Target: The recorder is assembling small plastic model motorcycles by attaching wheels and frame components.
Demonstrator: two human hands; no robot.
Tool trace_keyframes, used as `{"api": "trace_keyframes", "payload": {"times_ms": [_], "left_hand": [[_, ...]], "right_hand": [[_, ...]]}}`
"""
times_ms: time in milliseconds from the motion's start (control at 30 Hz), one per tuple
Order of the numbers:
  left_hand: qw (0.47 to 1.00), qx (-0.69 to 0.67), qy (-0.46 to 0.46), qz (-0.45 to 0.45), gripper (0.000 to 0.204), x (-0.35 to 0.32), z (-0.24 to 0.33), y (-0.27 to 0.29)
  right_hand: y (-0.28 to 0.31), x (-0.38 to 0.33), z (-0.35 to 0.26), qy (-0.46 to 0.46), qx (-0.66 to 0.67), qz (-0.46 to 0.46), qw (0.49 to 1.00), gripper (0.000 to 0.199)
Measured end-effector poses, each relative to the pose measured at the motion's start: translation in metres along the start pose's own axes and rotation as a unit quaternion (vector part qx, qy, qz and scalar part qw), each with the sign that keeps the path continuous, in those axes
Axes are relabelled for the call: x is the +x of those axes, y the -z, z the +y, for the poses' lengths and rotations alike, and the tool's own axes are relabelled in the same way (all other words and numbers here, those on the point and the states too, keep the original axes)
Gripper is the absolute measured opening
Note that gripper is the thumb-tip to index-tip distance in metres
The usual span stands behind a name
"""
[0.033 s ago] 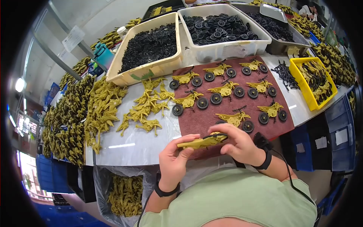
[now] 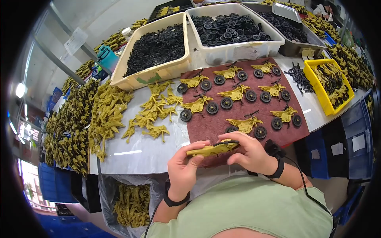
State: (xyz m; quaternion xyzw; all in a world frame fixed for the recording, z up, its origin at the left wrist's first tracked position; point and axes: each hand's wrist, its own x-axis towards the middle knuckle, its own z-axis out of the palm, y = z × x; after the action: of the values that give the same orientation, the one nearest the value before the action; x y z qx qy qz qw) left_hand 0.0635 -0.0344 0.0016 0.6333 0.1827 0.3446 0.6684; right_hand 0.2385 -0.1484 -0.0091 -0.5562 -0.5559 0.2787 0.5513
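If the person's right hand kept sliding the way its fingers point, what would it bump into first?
The right hand points leftward along the olive toy body it holds, so it would probably meet the left hand first; depth is hard to judge.

Nothing has shifted: the earlier picture was taken at the same instant as this one. The left hand (image 2: 183, 168) and right hand (image 2: 248, 152) grip the olive plastic body (image 2: 212, 149) exactly as before, just beyond the near edge of the maroon mat (image 2: 206, 125), and no part on that mat has moved.
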Motion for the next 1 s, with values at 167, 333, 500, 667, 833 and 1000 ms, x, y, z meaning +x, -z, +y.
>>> {"api": "trace_keyframes", "payload": {"times_ms": [167, 333, 500, 667, 833, 1000], "left_hand": [[0.998, 0.049, -0.042, 0.019, 0.020, 0.000, -0.010, 0.003], [0.991, 0.103, 0.081, 0.001, 0.020, 0.014, -0.002, 0.026], [0.846, 0.516, -0.081, 0.108, 0.030, 0.037, -0.009, 0.080], [0.629, 0.772, -0.095, 0.008, 0.051, 0.047, -0.008, 0.123], [0.617, 0.782, -0.070, -0.064, 0.038, 0.063, -0.007, 0.133], [0.726, 0.668, -0.086, -0.140, 0.043, 0.082, 0.015, 0.150]], "right_hand": [[-0.007, 0.006, 0.008, 0.007, -0.037, 0.028, 0.999, 0.042], [-0.014, 0.016, 0.004, -0.133, 0.058, -0.020, 0.989, 0.025], [-0.030, 0.026, 0.011, -0.164, -0.038, 0.011, 0.986, 0.043], [-0.034, 0.022, 0.017, 0.056, -0.225, 0.063, 0.971, 0.053], [-0.023, 0.017, 0.003, 0.069, -0.162, 0.083, 0.981, 0.047], [-0.004, 0.009, 0.004, 0.080, -0.123, 0.136, 0.980, 0.036]]}}
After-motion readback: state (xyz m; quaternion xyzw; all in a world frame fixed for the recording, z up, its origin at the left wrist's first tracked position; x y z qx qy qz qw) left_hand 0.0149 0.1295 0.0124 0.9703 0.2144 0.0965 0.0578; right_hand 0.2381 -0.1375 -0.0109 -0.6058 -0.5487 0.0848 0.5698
